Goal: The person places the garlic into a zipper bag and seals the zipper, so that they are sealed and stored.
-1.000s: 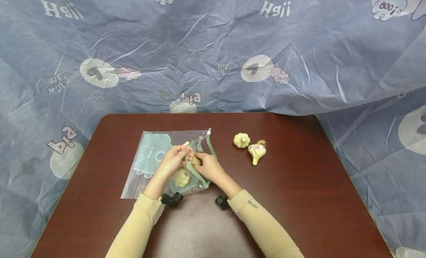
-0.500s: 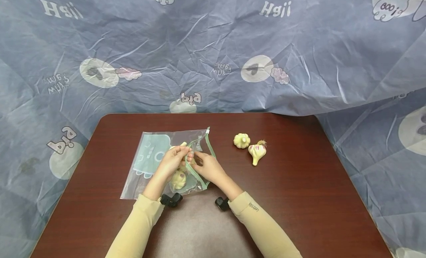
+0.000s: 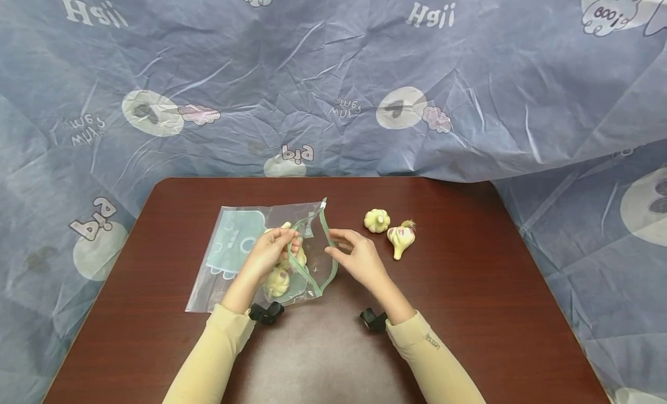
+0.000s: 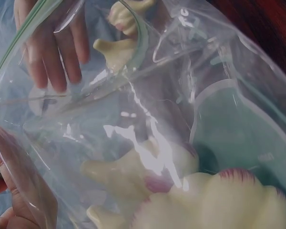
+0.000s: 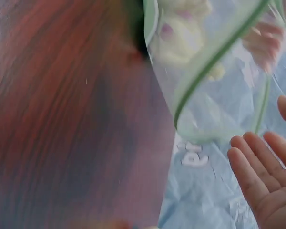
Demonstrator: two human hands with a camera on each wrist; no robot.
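My left hand (image 3: 269,249) pinches the green-edged rim of a clear zip bag (image 3: 205,293), which lies on the table with its mouth held apart toward the right. Inside the bag are several garlic bulbs (image 3: 278,282), pale with purple streaks; the left hand partly hides them. Through the plastic in the left wrist view, these garlic bulbs (image 4: 214,200) appear close up. Just right of the bag's mouth, my right hand (image 3: 359,254) holds nothing, fingers extended and apart. The right wrist view shows its bare palm (image 5: 276,200) beside the green rim.
Two more garlic bulbs lie on the brown table (image 3: 469,288), right of the bag: a round garlic bulb (image 3: 377,220) and a long-stemmed garlic bulb (image 3: 400,239) with roots. A printed blue-grey cloth (image 3: 333,74) hangs behind the table's far edge.
The right hand has come out of the bag's mouth and moved right, its fingers now spread. A garlic bulb in the bag has shifted slightly left. The left hand keeps its pinch on the rim.
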